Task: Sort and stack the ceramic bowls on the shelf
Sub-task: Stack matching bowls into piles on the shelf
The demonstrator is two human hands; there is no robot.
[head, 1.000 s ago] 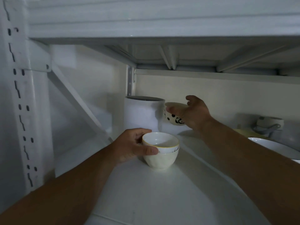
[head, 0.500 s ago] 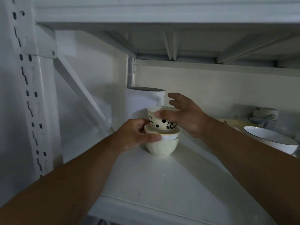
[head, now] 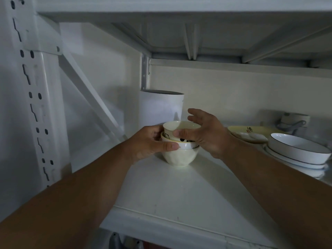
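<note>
Ceramic bowls stand nested in a stack of three under both hands. Right hand [head: 206,135]: thumb pressed against the near side of the top bowl [head: 180,129], the one with black markings; the other fingers are spread and loosely curved above its far rim, not closed on it. Left hand [head: 147,142]: thumb laid across the front of the middle bowl [head: 186,145], fingers curled round the stack's left side, gripping it. Below the left thumb sits the bottom bowl [head: 179,157], cream, resting on the shelf [head: 179,194]. Just behind the right fingers stands a white cylinder [head: 160,106], upright. Well to the right of the right hand lie a yellow plate [head: 251,131], stacked white dishes [head: 296,150] with dark rims, and a grey cup [head: 294,121] at the back.
</note>
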